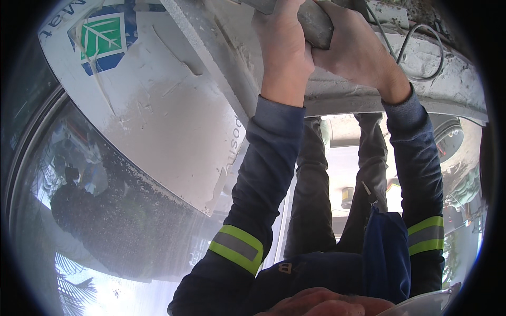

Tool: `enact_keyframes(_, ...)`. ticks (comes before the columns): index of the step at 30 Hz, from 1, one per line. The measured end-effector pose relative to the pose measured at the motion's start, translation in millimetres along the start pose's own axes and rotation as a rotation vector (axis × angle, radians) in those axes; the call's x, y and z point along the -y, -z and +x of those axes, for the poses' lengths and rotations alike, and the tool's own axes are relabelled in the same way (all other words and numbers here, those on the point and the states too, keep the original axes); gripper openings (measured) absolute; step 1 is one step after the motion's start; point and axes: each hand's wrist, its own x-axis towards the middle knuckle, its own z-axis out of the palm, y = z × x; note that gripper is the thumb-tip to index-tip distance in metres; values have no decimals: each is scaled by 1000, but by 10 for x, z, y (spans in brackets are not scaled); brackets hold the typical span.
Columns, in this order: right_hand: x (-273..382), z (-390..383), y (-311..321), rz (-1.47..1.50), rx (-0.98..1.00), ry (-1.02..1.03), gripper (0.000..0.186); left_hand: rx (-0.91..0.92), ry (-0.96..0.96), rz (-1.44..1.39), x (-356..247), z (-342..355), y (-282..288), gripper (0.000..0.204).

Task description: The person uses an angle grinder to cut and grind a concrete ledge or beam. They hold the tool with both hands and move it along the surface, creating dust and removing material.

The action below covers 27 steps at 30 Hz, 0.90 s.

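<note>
Both my arms reach up to the top of the head view. My left hand (283,45) is wrapped round a grey, dull, metal-looking bar (315,26) with an angled, blunt end. On its other side, my right hand (354,50) closes over the same bar, its thumb side towards my left hand. The bar's far end runs out past the upper edge, so what kind of thing it is does not show. Beside my right hand, a thin grey cable (441,55) curls in a loop in front of a rough, whitish ledge (348,102).
To the left hangs a white, dust-stained panel (158,105) with a green and blue sign. A greyish metal edge (211,58) slants beside it. Dusty glass (105,221) with reflections fills the lower left. A blue cloth pouch (387,253) hangs at my front. Below the ledge lies a pale floor (342,158).
</note>
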Motion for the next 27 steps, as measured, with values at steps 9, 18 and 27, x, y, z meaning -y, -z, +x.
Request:
enact_keyframes(9, 3, 265, -16, -134, -20, 26, 42, 34, -1, 8, -133, 277, 13, 21)
enact_keyframes(18, -30, 36, -21, -125, 6, -1, 49, 32, -29, 21, -7, 52, 80, 21)
enact_keyframes(27, -223, -376, -44, -121, 36, -24, 56, 34, -120, -85, 330, -254, 117, 39)
